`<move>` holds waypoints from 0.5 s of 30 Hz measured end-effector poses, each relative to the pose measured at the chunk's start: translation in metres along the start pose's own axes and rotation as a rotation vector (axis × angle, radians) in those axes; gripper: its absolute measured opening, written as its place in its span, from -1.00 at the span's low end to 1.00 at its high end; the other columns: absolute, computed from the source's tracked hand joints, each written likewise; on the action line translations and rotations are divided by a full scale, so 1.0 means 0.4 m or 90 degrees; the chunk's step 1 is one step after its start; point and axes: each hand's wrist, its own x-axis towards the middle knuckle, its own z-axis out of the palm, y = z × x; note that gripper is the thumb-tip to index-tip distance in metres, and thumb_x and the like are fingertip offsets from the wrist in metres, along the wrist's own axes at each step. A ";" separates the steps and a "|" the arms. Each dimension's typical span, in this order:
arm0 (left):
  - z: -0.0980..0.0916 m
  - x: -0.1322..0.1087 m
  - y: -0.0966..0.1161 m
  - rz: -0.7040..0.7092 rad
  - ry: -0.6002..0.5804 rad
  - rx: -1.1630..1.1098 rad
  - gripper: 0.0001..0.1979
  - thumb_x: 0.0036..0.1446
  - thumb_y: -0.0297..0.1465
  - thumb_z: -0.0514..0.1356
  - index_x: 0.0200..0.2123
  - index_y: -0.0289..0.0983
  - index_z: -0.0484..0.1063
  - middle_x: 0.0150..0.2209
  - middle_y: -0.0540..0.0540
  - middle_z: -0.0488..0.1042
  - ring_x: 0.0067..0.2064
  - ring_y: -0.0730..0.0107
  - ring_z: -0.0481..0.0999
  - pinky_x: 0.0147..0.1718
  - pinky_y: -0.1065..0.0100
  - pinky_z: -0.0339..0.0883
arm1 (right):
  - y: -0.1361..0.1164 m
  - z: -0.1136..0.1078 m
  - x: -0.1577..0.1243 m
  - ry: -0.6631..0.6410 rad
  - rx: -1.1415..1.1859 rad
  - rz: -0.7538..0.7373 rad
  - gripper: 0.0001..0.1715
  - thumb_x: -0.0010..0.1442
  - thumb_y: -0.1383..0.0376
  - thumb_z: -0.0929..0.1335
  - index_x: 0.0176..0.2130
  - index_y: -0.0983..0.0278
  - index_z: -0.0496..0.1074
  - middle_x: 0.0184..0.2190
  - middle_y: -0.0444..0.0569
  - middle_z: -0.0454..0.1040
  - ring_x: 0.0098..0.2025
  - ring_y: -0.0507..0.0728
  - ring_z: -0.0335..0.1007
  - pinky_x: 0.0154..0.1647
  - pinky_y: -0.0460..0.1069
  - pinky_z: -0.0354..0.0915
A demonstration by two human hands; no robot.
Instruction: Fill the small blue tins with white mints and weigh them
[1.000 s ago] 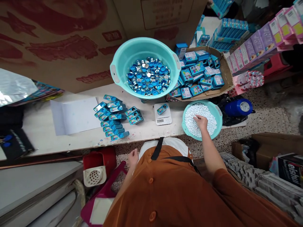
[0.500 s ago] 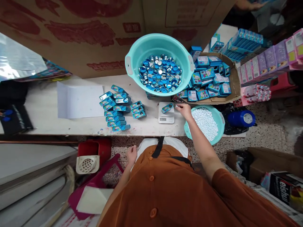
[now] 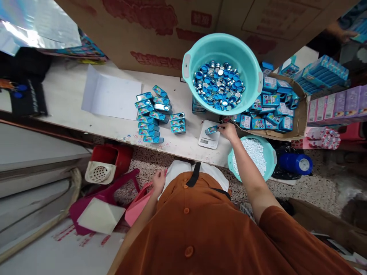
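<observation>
My right hand (image 3: 228, 131) is stretched over the table, its fingers pinched together right at the end of a small blue tin (image 3: 211, 130) that lies on a white scale (image 3: 208, 139). What the fingers hold is too small to name. Just to the right and below sits a teal bowl (image 3: 269, 169) of white tablets. My left hand (image 3: 158, 182) hangs low beside my orange apron, fingers curled, touching a pink stool edge. Several filled blue tins (image 3: 151, 114) lie in rows on the table to the left of the scale.
A big teal basin (image 3: 250, 67) of blue and silver caps stands behind the scale. A cardboard tray (image 3: 298, 114) of blue boxes lies to its right. White paper (image 3: 111, 95) lies at the left. Under the table are a red bin (image 3: 114, 156) and a blue jug (image 3: 296, 164).
My right hand left the bowl of white tablets and moved left to the tin on the scale. The view swung, so everything shifted right. My left hand stayed low by the apron.
</observation>
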 end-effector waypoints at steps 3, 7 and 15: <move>0.003 -0.001 -0.014 0.003 0.009 -0.010 -0.62 0.05 -0.11 0.04 -0.35 -0.30 0.45 -0.26 -0.17 0.54 -0.16 0.20 0.47 -0.07 0.25 0.28 | -0.003 -0.003 0.004 -0.009 -0.018 0.003 -0.71 -0.08 0.35 0.38 -0.28 0.28 0.59 -0.39 0.00 0.58 -0.33 0.16 0.45 -0.22 -0.02 0.27; 0.004 -0.001 -0.020 -0.014 0.022 -0.004 -0.62 0.04 -0.09 0.05 -0.37 -0.30 0.45 -0.30 -0.16 0.54 -0.18 0.19 0.46 -0.08 0.23 0.28 | -0.003 -0.006 0.007 -0.002 -0.030 -0.003 -0.72 -0.11 0.34 0.38 -0.31 0.30 0.57 -0.41 -0.02 0.55 -0.36 0.14 0.40 -0.30 -0.04 0.24; 0.004 0.007 -0.018 -0.007 0.013 -0.009 -0.62 0.05 -0.10 0.05 -0.36 -0.29 0.45 -0.29 -0.17 0.54 -0.18 0.21 0.46 -0.08 0.24 0.28 | -0.003 -0.006 0.011 0.002 -0.026 -0.014 -0.69 -0.11 0.33 0.36 -0.29 0.29 0.58 -0.47 -0.04 0.52 -0.41 0.10 0.36 -0.33 -0.05 0.21</move>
